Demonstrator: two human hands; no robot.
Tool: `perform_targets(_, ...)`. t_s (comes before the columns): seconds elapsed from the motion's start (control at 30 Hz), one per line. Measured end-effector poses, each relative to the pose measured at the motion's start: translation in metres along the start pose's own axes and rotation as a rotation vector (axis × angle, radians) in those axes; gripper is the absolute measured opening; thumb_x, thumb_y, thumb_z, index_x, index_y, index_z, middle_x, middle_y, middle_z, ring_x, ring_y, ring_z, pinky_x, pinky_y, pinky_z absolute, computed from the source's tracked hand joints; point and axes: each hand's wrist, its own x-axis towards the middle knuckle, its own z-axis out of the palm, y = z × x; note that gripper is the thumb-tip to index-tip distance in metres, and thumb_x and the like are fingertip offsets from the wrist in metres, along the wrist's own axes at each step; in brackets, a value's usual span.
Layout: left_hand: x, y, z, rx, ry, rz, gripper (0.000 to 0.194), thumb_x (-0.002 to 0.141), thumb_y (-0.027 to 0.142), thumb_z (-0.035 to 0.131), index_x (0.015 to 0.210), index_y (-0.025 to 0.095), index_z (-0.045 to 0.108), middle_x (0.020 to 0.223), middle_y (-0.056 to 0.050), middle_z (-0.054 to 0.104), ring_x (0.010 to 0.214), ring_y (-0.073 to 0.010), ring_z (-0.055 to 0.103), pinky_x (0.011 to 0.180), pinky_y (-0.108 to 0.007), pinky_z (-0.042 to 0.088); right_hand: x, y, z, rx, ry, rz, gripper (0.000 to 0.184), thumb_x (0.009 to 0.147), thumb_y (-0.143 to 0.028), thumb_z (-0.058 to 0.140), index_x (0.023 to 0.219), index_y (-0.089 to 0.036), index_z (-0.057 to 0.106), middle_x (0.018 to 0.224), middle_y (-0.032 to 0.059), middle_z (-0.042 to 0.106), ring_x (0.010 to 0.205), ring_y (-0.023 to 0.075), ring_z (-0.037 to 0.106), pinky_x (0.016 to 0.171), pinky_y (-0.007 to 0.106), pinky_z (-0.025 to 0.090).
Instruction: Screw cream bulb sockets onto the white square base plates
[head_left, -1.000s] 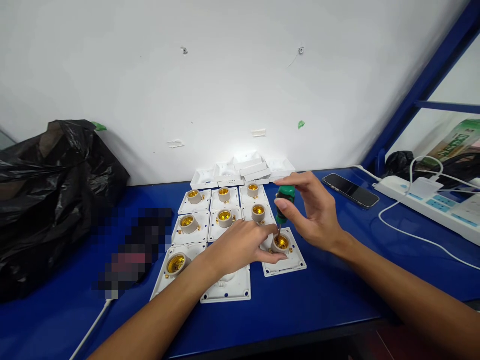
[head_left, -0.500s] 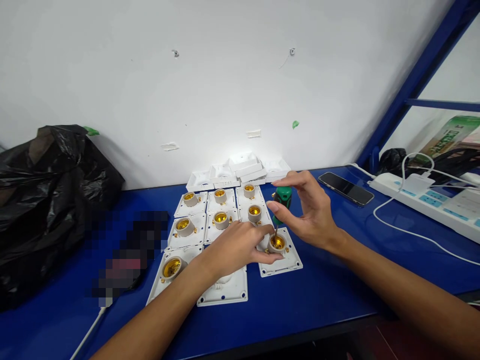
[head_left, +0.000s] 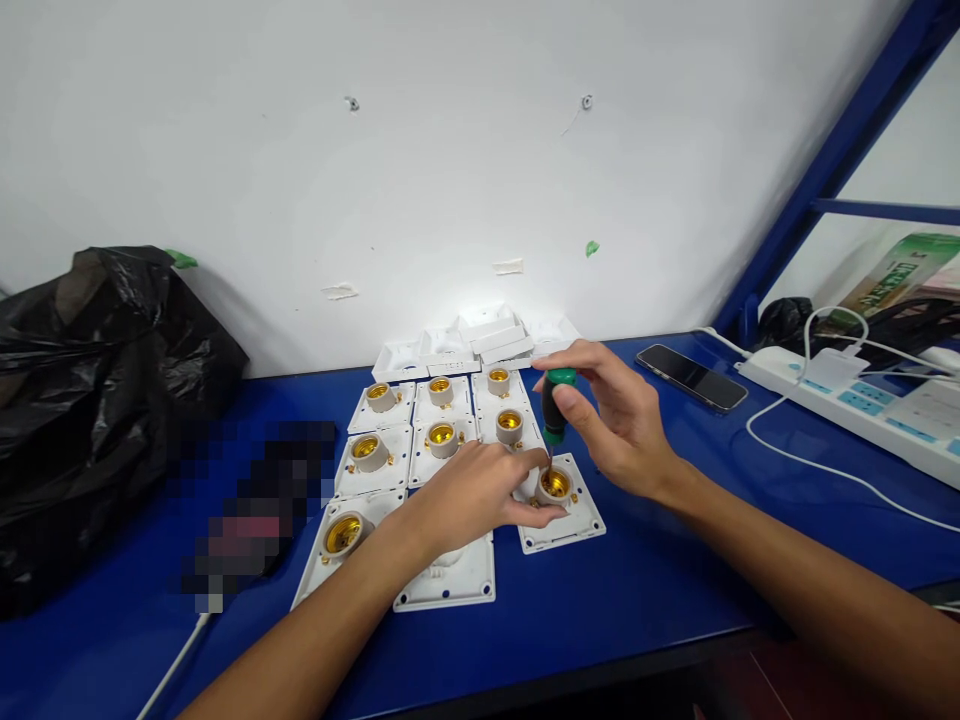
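My right hand [head_left: 611, 415] grips a small green and black screwdriver [head_left: 556, 408] by its handle, thumb on one side and fingers on the other. The blade points down into the brass-lined lamp socket [head_left: 556, 487], which sits on a square white plate [head_left: 564, 535]. My left hand [head_left: 491, 487] holds this socket from the left, thumb at its near side and fingertips at the far side. Beneath my left forearm lies another white plate [head_left: 450, 590], partly hidden. Several more plates with brass-lined sockets [head_left: 367, 453] lie in rows to the left.
White square covers [head_left: 491, 340] are piled against the wall. At the right are a phone [head_left: 691, 377] and a power strip [head_left: 855, 400] with white cables. A black plastic bag [head_left: 97, 400] and a blurred dark object [head_left: 255, 520] occupy the left of the blue table [head_left: 600, 620].
The screwdriver handle has turned and stands more upright, with my right thumb and fingers shifted around it. My left hand and the socket stay in place.
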Motion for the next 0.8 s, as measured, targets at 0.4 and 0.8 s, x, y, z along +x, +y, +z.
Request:
perform_targets(0.4, -0.0002, 0.0009, -0.001, 0.018, 0.023, 0.022, 0.043, 0.091, 0.061, 0.063, 0.097, 0.019, 0.069, 0.054, 0.006, 0.047, 0.046, -0.0129, 0.048, 0.049, -0.025, 0.031, -0.0027, -0.0014, -0.0015, 0.017, -0.082, -0.016, 0.034, 0.105, -0.027, 0.044, 0.133, -0.027, 0.062, 0.104, 0.0052, 0.07, 0.09, 0.0182, 0.065, 0.076, 0.038, 0.054)
perform_targets(0.8, 0.0007, -0.0026, 0.0026, 0.025, 0.019, 0.028, 0.041, 0.091, 0.06, 0.066, 0.1, 0.02, 0.067, 0.061, 0.003, 0.058, 0.053, -0.0161, 0.058, 0.054, -0.026, 0.035, -0.0028, -0.0013, -0.0003, -0.05, -0.011, -0.066, 0.035, 0.102, -0.023, 0.05, 0.133, -0.03, 0.064, 0.1, 0.0046, 0.068, 0.089, 0.0197, 0.061, 0.078, 0.041, 0.052)
